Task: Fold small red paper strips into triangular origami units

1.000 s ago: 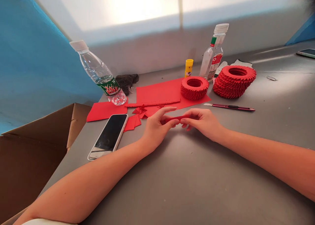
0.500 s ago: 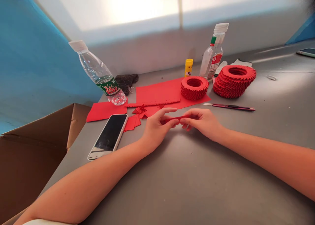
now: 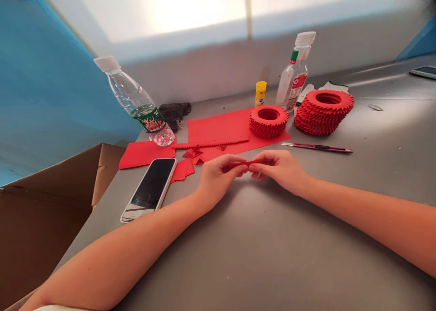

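Observation:
A small piece of red paper (image 3: 250, 163) is pinched between my two hands, just above the grey table. My left hand (image 3: 220, 177) is closed on its left end, and my right hand (image 3: 279, 169) grips the right end with thumb and fingers. Most of the paper is covered by my fingers. Beyond my left hand lie several small folded red triangles (image 3: 193, 152), red paper slips (image 3: 182, 170) and a long row of interlocked folded pieces (image 3: 213, 143). Two round red folded-paper rings stand further back, a low one (image 3: 268, 128) and a taller one (image 3: 320, 125).
A phone (image 3: 150, 188) lies left of my hands, beside a water bottle (image 3: 150, 116) and red sheets (image 3: 146, 155). Behind are a glue stick (image 3: 260, 94) and a clear bottle (image 3: 293, 84). A craft knife (image 3: 316, 148) lies at right. An open cardboard box (image 3: 97, 175) stands left.
The index finger of my left hand has come down onto the red paper; before, it was raised. My right hand has kept its grip.

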Tool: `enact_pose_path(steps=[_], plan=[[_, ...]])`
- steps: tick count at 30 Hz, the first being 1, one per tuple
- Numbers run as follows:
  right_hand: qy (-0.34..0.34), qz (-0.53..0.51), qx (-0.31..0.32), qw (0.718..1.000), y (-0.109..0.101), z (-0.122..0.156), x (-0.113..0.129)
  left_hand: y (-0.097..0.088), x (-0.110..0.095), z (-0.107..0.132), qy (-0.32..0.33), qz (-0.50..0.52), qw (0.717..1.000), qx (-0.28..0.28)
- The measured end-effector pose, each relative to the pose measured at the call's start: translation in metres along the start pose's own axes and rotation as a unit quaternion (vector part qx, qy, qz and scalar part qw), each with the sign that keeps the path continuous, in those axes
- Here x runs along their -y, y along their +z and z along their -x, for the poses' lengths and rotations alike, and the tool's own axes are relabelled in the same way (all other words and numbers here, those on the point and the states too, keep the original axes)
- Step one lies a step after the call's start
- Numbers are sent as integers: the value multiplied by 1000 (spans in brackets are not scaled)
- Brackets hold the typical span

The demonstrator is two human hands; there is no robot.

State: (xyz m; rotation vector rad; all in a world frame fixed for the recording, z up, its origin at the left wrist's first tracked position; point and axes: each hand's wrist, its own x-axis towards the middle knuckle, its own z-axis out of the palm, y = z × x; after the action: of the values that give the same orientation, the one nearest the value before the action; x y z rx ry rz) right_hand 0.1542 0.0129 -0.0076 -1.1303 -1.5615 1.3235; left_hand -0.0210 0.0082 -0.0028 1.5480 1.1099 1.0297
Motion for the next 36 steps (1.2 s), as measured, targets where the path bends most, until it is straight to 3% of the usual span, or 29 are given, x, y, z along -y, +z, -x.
enact_pose_path(steps=[24,36], plan=[[4,-16,8,1000,0,0,-2,-1,0,0,-8,-18,1000,0],[-9,9,43,999,3,3,2,-1,-2,1,-5,-38,999,16]])
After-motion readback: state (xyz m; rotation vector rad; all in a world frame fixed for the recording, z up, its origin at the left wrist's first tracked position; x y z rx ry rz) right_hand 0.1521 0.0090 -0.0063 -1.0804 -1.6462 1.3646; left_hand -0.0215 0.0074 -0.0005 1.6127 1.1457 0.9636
